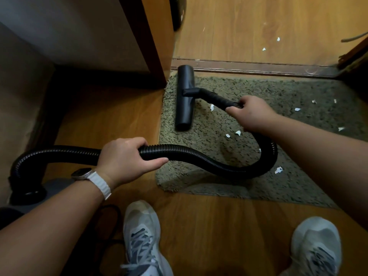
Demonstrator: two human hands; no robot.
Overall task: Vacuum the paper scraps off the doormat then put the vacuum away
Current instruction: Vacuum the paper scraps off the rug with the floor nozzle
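Left hand [127,158]: fingers [129,142] curled fully round the hose [199,156] mid-run. Right hand [251,112]: fingers wrapped on the hose end just behind the floor head [185,96]. Both are full grips, nothing else held. The head lies flat on the left end of the doormat [298,92], close to the door frame [151,46]. The vacuum body [57,186] is on the floor at my lower left, partly hidden by the left forearm.

Risks as I read them:
- The paper scraps [278,169] lie right of the head, and the hose loop hangs over or beside some of them. Dragging the loop could flick them onto the wood.
- The mat is shaggy and looks loose. A hard pull with the head could bunch it or slide it.
- The head is tight to the frame, so a careless swing knocks it.
- The power cord [111,216] loops beside my left shoe [141,236], a snag or trip hazard.
- The hose bends sharply at the body, so a tug may drag or tip it.

I can't tell whether suction is on.
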